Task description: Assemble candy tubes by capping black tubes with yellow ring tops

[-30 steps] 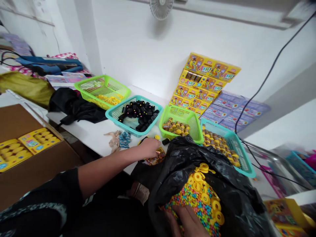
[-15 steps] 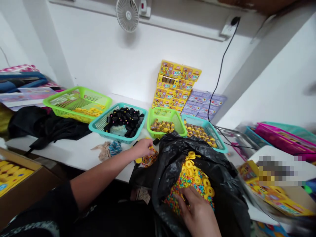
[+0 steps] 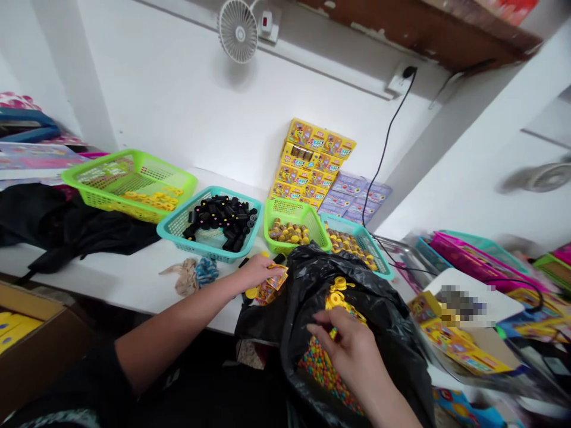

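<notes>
My left hand (image 3: 256, 271) pinches a small orange-and-yellow printed wrapper (image 3: 277, 271) at the table's front edge. Below it lies a pile of similar printed wrappers (image 3: 270, 291), with a yellow round cap (image 3: 251, 293) beside them. My right hand (image 3: 350, 345) is over the open black plastic bag (image 3: 298, 309), fingers curled towards the thumb; whatever they may hold is hidden. Inside the bag are many small multicoloured candy beads (image 3: 323, 368). Yellow ring-shaped pieces (image 3: 335, 297) lie on the beads, partly covered by my right hand.
Behind are a green basket (image 3: 102, 193) with yellow parts, a teal basket (image 3: 172, 233) of black cylinders, and green (image 3: 276, 205) and blue (image 3: 379, 261) baskets of small filled containers. Yellow boxes (image 3: 312, 160) stand stacked against the wall. A black cable (image 3: 387, 137) hangs down at right.
My right hand has lifted out of the beads and now sits higher above them. My left hand stays near the wrappers, the pinched one now showing more. The camera view has shifted.
</notes>
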`<act>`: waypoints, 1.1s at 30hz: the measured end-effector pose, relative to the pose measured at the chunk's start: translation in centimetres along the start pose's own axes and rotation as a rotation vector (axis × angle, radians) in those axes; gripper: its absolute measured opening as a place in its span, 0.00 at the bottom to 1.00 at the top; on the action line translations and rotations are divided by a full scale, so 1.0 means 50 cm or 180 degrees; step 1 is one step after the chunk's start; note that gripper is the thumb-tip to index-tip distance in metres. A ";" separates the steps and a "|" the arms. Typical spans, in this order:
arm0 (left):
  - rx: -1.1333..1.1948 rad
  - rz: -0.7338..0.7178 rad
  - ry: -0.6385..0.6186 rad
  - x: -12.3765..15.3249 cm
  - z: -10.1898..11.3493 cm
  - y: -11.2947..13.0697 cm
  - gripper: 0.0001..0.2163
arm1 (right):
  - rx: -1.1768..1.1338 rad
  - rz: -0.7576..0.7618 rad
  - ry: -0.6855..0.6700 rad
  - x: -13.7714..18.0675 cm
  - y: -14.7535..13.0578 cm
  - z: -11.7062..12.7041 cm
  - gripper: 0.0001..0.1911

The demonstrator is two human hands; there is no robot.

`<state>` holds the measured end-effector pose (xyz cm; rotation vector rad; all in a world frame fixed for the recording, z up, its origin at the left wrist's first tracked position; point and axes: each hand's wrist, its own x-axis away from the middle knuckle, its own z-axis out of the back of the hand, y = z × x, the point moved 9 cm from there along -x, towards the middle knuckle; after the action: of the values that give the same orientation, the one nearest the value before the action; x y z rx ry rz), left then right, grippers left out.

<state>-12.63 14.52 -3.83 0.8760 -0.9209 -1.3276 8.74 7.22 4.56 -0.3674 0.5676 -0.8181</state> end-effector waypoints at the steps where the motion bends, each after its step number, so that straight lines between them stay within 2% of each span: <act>1: 0.0156 0.0012 -0.0033 0.006 -0.003 0.001 0.21 | -0.0171 -0.0105 0.0058 -0.030 0.000 -0.002 0.07; 4: 0.0548 0.0044 -0.0091 0.024 -0.005 0.007 0.23 | -0.0680 -0.0671 0.0100 -0.117 0.018 -0.033 0.17; 6: 0.0719 0.0075 -0.0128 0.034 -0.002 0.013 0.23 | -0.1181 -0.0916 -0.0224 -0.162 0.022 -0.085 0.23; 9: 0.0853 0.0141 -0.0145 0.045 0.007 0.016 0.23 | -0.1616 -0.1015 -0.0703 -0.198 0.016 -0.155 0.18; 11: 0.0903 0.0193 -0.0142 0.048 0.011 0.013 0.24 | -0.1565 -0.1034 -0.0761 -0.209 0.022 -0.177 0.13; 15: 0.0963 0.0337 -0.0083 0.039 0.013 -0.007 0.24 | -0.1172 -0.1036 -0.0756 -0.225 0.048 -0.190 0.06; 19: 0.1089 0.0488 0.0224 0.029 0.031 -0.029 0.23 | -0.0430 -0.0884 -0.0741 -0.256 0.063 -0.184 0.05; 25: 0.1194 0.0614 0.0377 0.050 0.059 -0.047 0.19 | 0.0330 -0.0462 -0.1320 -0.297 0.038 -0.233 0.08; 27: 0.1196 0.0608 0.0371 0.064 0.063 -0.051 0.19 | 0.0379 -0.0359 -0.1405 -0.303 0.029 -0.244 0.08; 30: 0.1185 0.0522 0.0432 0.080 0.070 -0.053 0.18 | 0.0223 -0.0169 -0.1231 -0.308 0.011 -0.233 0.06; 33: 0.1171 0.0415 0.0423 0.086 0.071 -0.044 0.18 | -0.0178 -0.0053 -0.1128 -0.296 -0.008 -0.221 0.13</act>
<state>-16.67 10.09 -4.25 1.1504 -1.1166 -0.9902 -6.28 17.33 0.91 -0.5557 0.2570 -0.7326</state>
